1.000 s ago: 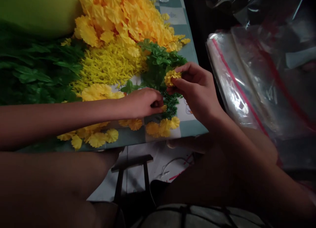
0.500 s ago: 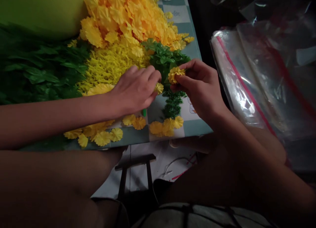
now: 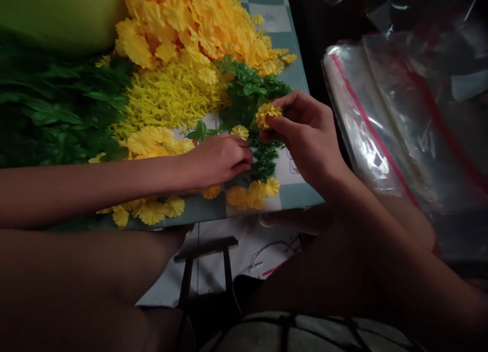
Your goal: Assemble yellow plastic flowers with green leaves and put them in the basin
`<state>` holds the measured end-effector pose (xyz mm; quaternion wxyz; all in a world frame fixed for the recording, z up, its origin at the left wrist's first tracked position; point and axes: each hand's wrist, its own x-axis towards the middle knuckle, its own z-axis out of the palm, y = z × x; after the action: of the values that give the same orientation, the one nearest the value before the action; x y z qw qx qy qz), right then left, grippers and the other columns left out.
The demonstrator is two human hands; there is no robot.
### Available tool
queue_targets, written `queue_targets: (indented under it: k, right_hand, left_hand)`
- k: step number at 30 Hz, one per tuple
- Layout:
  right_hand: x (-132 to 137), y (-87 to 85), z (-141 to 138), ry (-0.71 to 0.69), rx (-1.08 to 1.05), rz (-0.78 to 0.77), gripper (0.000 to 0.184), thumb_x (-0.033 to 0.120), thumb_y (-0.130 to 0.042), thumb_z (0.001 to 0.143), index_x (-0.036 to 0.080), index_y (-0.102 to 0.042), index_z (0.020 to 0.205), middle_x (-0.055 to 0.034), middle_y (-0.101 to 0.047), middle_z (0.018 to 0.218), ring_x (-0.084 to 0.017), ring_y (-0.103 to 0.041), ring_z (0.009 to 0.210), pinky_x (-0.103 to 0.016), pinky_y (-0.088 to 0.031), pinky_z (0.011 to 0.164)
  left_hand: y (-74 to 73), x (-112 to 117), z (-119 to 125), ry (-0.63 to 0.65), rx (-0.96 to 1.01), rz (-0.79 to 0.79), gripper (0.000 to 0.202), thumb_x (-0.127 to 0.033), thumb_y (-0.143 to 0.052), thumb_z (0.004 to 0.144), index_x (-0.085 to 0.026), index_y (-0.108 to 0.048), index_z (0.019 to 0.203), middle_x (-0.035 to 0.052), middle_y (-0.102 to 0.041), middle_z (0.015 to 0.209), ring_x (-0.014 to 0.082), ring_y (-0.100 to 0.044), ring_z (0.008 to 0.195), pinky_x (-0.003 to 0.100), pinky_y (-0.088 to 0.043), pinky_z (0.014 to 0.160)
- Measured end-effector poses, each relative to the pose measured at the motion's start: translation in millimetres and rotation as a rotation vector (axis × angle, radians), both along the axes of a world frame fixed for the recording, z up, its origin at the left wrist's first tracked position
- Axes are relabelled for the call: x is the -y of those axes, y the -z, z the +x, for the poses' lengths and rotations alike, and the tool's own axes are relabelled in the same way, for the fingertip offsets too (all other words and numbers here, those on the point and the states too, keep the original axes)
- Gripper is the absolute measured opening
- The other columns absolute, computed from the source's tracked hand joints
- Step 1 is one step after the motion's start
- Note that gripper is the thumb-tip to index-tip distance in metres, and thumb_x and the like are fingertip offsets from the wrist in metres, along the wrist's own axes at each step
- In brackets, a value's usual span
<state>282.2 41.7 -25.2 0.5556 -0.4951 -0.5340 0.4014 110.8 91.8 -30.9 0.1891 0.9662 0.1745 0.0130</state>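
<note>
My right hand point(image 3: 308, 133) pinches a yellow fabric flower point(image 3: 269, 115) between thumb and fingertips, above a bunch of green artificial leaves point(image 3: 247, 88). My left hand point(image 3: 217, 161) lies curled on the table, its fingers closed and their inside hidden. Just beyond its fingertips sit a small yellow flower point(image 3: 240, 132) and a dark green needle-leaved sprig point(image 3: 265, 161). Heaps of orange-yellow flowers point(image 3: 190, 27), spiky yellow sprays point(image 3: 171, 98) and broad green leaves point(image 3: 57, 103) fill the far left. Loose yellow flowers point(image 3: 152, 212) lie along the near edge.
The materials rest on a teal and white checked tabletop point(image 3: 293, 197). Clear plastic bags with red seals point(image 3: 366, 123) lie to the right. A lime-green object point(image 3: 57, 11) rises at top left. Below the table edge stands a dark stool frame point(image 3: 206, 250).
My left hand has moved from above the small flower down to the table, nearer me, and its fingers have closed. The small flower now lies uncovered, and my right hand has barely moved.
</note>
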Motion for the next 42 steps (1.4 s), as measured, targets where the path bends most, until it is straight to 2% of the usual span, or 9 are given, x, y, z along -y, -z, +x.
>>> queue_targets:
  k: [10,16,20,22,24,27,29,35,42]
  right_hand:
    - [-4.6,13.7,-3.7,-0.128,0.117,0.023,0.009,0.017,-0.061,0.084,0.02,-0.053,0.079,0.006,-0.061,0.069,-0.009,-0.064,0.054,-0.023,-0.058,0.05]
    - [-4.0,21.9,-4.9,-0.153,0.081,-0.058,0.01,0.014,-0.059,0.083,0.021,-0.052,0.082,0.0067,-0.061,0.07,-0.009,-0.065,0.055,-0.022,-0.058,0.048]
    - [-3.0,27.6,-5.1,-0.139,0.059,-0.102,0.014,0.01,-0.06,0.081,0.021,-0.052,0.081,0.005,-0.06,0.072,-0.01,-0.065,0.055,-0.022,-0.059,0.045]
    - [-2.9,28.5,-4.9,-0.094,0.045,-0.125,0.015,0.008,-0.059,0.08,0.021,-0.051,0.08,0.0049,-0.059,0.07,-0.01,-0.065,0.053,-0.023,-0.059,0.043]
    - [-3.3,28.3,-3.8,-0.039,0.041,-0.133,0.016,0.008,-0.059,0.08,0.021,-0.051,0.08,0.0053,-0.057,0.069,-0.01,-0.064,0.051,-0.022,-0.058,0.042]
    - [-4.4,27.0,-0.9,0.011,0.066,-0.123,0.013,0.011,-0.058,0.081,0.022,-0.051,0.082,0.0054,-0.057,0.071,-0.009,-0.062,0.05,-0.023,-0.057,0.042]
    - [-4.7,26.2,0.7,0.018,0.091,-0.118,0.012,0.013,-0.058,0.083,0.022,-0.051,0.083,0.0054,-0.057,0.072,-0.009,-0.062,0.05,-0.024,-0.057,0.043]
    - [-4.5,29.1,4.2,-0.009,0.105,-0.086,0.009,0.016,-0.058,0.085,0.023,-0.052,0.086,0.0043,-0.058,0.075,-0.009,-0.062,0.055,-0.027,-0.057,0.05]
    - [-7.9,36.6,8.9,-0.047,0.153,0.026,0.005,0.021,-0.057,0.087,0.023,-0.053,0.087,0.0045,-0.057,0.071,-0.011,-0.062,0.058,-0.025,-0.055,0.05]
  left_hand:
    - [-6.7,2.0,-8.3,-0.329,0.228,-0.427,0.006,-0.017,-0.066,0.074,-0.012,-0.069,0.074,-0.0002,-0.066,0.063,0.0112,-0.057,0.059,0.021,-0.041,0.054]
    - [-3.4,2.7,-2.6,-0.523,0.296,-0.8,0.006,-0.007,-0.062,0.074,-0.012,-0.064,0.07,-0.0012,-0.064,0.059,0.0098,-0.059,0.053,0.02,-0.046,0.052]
    - [-3.0,3.5,1.2,-0.563,0.27,-0.859,0.013,-0.004,-0.056,0.078,-0.013,-0.059,0.068,-0.0007,-0.064,0.06,0.0103,-0.062,0.054,0.023,-0.05,0.056]
    - [-3.5,5.1,1.5,-0.582,0.23,-0.788,0.013,-0.006,-0.054,0.08,-0.013,-0.058,0.069,-0.0011,-0.063,0.058,0.0109,-0.061,0.052,0.023,-0.048,0.054]
    - [-4.7,6.3,0.5,-0.582,0.203,-0.592,0.01,-0.01,-0.056,0.079,-0.013,-0.061,0.071,-0.0012,-0.062,0.058,0.0115,-0.06,0.053,0.023,-0.045,0.054]
    - [-6.6,4.3,-1.9,-0.49,0.163,-0.249,0.01,-0.017,-0.058,0.078,-0.013,-0.066,0.075,0.001,-0.065,0.066,0.0139,-0.06,0.063,0.025,-0.042,0.06]
    - [-6.3,0.9,-3.4,-0.396,0.104,-0.114,0.014,-0.02,-0.056,0.08,-0.013,-0.068,0.079,0.0034,-0.066,0.074,0.0165,-0.06,0.071,0.027,-0.041,0.064]
    - [-1.9,-2.8,-7.5,-0.201,-0.04,0.074,0.015,-0.027,-0.057,0.082,-0.016,-0.068,0.08,0.0055,-0.062,0.077,0.0211,-0.058,0.08,0.03,-0.042,0.069]
    - [-6.0,2.0,-10.5,0.024,-0.096,0.224,0.023,-0.022,-0.044,0.087,-0.015,-0.065,0.083,0.006,-0.06,0.078,0.021,-0.055,0.082,0.034,-0.042,0.076]
